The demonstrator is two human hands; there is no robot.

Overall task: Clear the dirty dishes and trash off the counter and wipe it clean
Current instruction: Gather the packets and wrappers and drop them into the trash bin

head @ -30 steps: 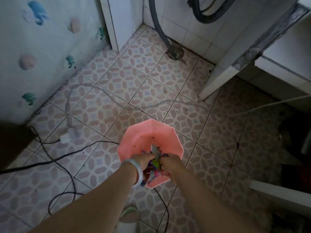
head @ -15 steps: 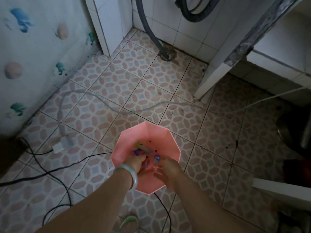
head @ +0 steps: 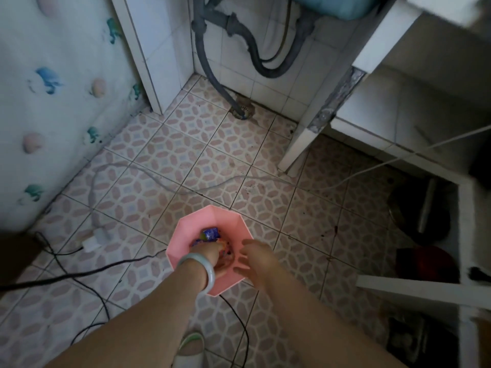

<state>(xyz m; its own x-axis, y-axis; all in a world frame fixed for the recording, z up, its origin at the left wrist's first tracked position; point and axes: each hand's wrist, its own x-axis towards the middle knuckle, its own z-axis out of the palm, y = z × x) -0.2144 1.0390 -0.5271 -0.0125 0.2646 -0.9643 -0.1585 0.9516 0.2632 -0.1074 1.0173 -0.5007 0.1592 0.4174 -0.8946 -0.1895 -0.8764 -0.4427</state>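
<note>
Pink trash bin (head: 183, 232) lies directly beneath: left hand (head: 212, 257) down among wrappers (head: 210, 233), grip unclear; right hand (head: 255, 257) splayed, empty, over its rim.

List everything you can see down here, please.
bin: one, pink, on the floor, centre
wrappers: several, mixed colours, in the bin
cables: a few, black, floor at left
cord: one, white, across the floor
hoses: a few, grey, back wall
slipper: one, white and green, bottom edge
bangle: one, pale green, left wrist
left hand: in the bin, among the wrappers
right hand: fingers spread, over the bin's right rim
</note>
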